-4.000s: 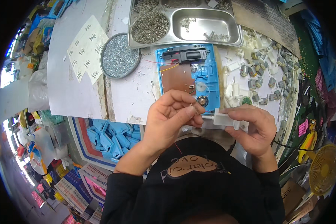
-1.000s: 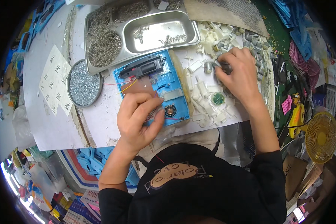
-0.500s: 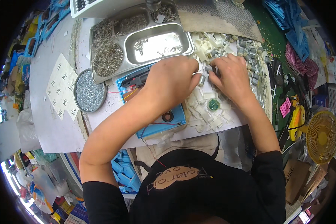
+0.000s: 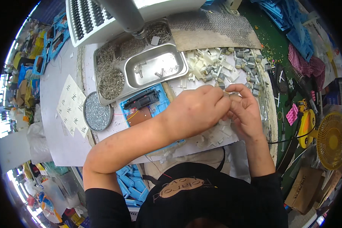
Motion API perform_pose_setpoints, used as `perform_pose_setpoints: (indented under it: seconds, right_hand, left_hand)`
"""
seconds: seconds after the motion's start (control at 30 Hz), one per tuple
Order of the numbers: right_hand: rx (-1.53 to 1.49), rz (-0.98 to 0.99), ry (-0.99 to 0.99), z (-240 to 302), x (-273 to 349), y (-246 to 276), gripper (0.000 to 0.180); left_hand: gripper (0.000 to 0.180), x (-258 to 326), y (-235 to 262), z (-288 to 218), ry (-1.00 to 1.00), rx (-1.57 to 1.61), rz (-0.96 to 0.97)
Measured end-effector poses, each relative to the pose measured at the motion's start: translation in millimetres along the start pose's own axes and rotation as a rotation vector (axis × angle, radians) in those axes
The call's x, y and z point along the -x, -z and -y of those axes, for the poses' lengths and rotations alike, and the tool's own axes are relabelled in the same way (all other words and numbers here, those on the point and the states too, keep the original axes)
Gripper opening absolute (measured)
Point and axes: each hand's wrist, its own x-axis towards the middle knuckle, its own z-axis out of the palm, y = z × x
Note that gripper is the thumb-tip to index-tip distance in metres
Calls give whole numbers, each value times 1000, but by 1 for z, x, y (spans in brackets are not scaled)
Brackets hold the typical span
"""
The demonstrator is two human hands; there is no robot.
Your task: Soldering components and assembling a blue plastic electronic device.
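My left hand [image 4: 201, 108] and right hand [image 4: 249, 112] meet at the right of the table, thumbs and fingers pinched together. Whatever sits between the fingertips is mostly hidden; only a small bit shows. Just beyond the hands lies a pile of white plastic pieces [image 4: 199, 62] mixed with small grey cylindrical motors [image 4: 250, 67]. Under my left forearm rests a blue plastic casing [image 4: 164, 99], partly covered, with a black part [image 4: 142, 100], a brown board [image 4: 140, 117] and thin red and yellow wires.
A metal tray [image 4: 183, 67] with compartments of small springs stands behind the casing. Left of it are a round dish [image 4: 111, 116] of silvery bits and a marked paper sheet [image 4: 70, 102]. Farther back are a spring-covered board [image 4: 216, 30] and a grey tube [image 4: 124, 15].
Both hands have come together and moved nearer to me and rightward, away from the motors they were among. The head view has shifted, with more of the grey tube showing.
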Motion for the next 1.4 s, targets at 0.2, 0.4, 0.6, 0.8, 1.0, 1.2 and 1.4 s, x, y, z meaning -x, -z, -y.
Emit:
perform_pose_setpoints:
  seconds: [0.2,0.4,0.6,0.8,1.0,1.2,1.4]
  right_hand:
    - [93,-178,6,-2,13,10,45]
    - [139,-185,-2,-3,14,8,47]
    - [132,-161,43,-4,22,8,49]
    - [264,-249,144,-1,24,4,48]
    - [1005,-37,108,9,33,5,41]
    - [1352,194,212,-3,24,7,37]
    - [1399,280,94,2,10,-6,36]
  left_hand:
    - [23,-27,-3,24,139,381,214]
    - [28,-75,-7,160,552,-234,-114]
    - [27,-81,-19,169,639,-361,-57]
    - [10,-77,-27,169,278,-565,-195]
    - [8,-52,18,78,91,-295,-289]
    - [11,34,44,-20,385,343,-76]
    - [17,106,25,-57,576,663,-241]
